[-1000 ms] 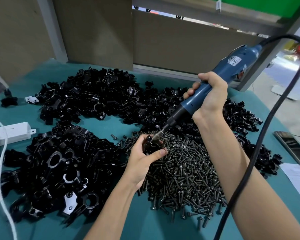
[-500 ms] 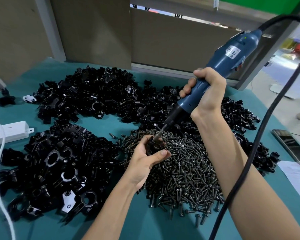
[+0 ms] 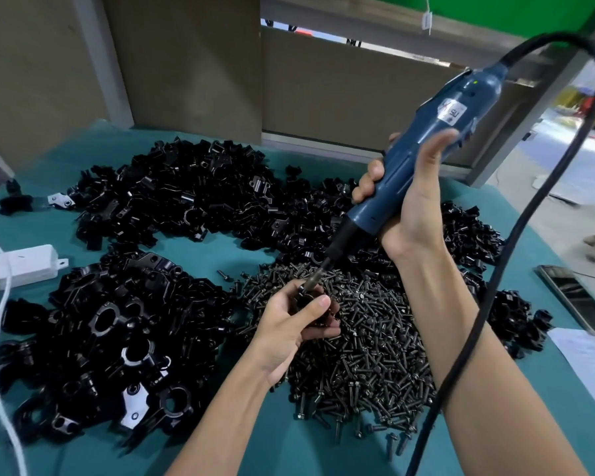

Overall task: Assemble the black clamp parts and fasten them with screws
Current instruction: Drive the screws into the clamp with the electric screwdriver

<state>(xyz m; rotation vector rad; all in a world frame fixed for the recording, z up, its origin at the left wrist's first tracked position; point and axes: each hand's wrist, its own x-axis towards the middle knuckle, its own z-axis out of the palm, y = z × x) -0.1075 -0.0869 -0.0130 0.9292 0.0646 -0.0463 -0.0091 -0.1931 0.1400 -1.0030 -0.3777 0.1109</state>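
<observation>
Left hand [image 3: 289,326] curled round black clamp [image 3: 302,292]; right hand [image 3: 409,207] gripping screwdriver [image 3: 443,113], bit on clamp. Likely rigid, light, slick: pinch the sides, clear of the bit.

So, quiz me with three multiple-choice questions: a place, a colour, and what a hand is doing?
1. Where on the table is the white power strip? A) left edge B) right edge C) middle
2. What colour is the electric screwdriver? A) red B) blue C) yellow
3. The left hand is: A) lying flat B) gripping a clamp part C) waving
Answers: 1 A, it lies far left; 2 B, blue casing in the right hand; 3 B, it curls round the black part.
</observation>
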